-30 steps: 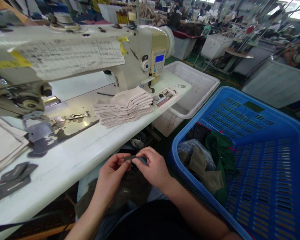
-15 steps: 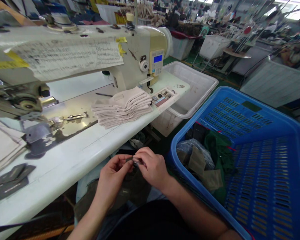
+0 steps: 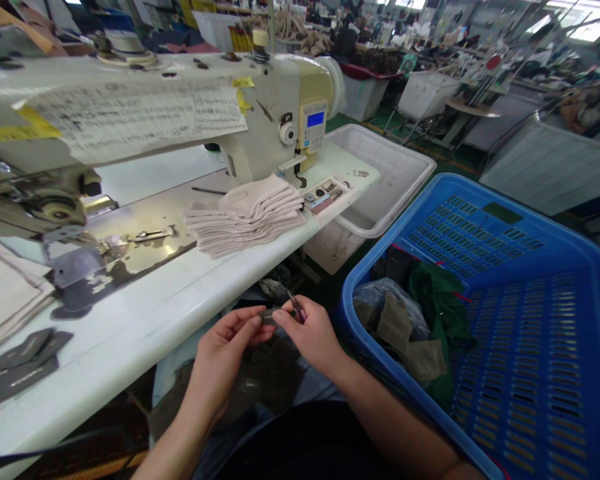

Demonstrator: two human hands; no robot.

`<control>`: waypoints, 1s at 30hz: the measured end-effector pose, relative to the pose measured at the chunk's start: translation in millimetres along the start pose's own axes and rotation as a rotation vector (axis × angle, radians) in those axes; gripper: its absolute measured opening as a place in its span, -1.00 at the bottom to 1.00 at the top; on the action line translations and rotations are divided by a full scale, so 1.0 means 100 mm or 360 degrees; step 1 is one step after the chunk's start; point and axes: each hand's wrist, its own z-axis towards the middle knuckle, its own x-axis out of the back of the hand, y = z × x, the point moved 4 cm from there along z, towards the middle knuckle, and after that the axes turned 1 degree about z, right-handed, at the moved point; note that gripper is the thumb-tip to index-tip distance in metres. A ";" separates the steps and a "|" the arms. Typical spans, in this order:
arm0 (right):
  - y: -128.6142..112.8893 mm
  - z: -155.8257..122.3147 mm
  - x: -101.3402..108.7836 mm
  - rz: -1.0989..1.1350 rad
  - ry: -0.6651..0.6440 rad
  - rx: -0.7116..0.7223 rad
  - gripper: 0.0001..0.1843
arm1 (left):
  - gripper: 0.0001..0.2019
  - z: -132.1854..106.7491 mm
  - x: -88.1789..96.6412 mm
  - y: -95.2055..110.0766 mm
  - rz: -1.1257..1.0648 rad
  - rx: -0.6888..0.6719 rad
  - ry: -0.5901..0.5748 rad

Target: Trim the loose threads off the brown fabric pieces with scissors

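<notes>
Hands pinch a small dark piece below the table edge

Sewing machine (image 3: 155,113) fills the upper left, standing on your white table (image 3: 145,313), and the blue basket (image 3: 530,267) takes the right side, its far corner cut off by the frame. A stack of beige fabric pieces (image 3: 247,213) lies on the table beside the machine. Dark labels (image 3: 20,360) sit at the table's left end, partly out of frame. Your left hand (image 3: 225,357) and right hand (image 3: 310,333) meet over your lap, fingertips closed on a small dark piece (image 3: 267,317) between them. Its long axis runs roughly left to right, hand to hand; most of it is hidden by your fingers. Your right hand also grips thin snips (image 3: 297,305), tips pointing up and away from you; they are too small to make out clearly.
</notes>
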 end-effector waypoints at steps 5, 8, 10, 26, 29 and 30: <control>0.02 0.03 0.08 0.0042 0.0086 -0.0111 -0.77 | -0.54 0.01 0.02 0.03 0.0079 -0.0017 -0.0027; 0.02 0.02 0.07 0.0006 0.0024 -0.0117 -0.77 | -0.62 0.02 0.01 0.06 0.0298 -0.0127 -0.0043; 0.00 0.00 0.04 -0.0075 0.0003 -0.0031 -0.78 | -0.67 0.04 0.00 0.07 0.0433 -0.0188 -0.0042; 0.06 0.01 0.14 0.0093 0.0165 -0.0186 -0.73 | -0.51 0.15 0.00 0.01 0.0925 -0.0343 -0.0140; 0.08 0.00 0.09 0.0029 0.0104 -0.0146 -0.74 | -0.50 0.11 -0.04 0.03 0.0489 -0.0157 -0.0200; 0.09 0.00 0.07 0.0034 0.0068 -0.0127 -0.73 | -0.51 0.10 -0.06 0.03 0.0412 -0.0119 -0.0216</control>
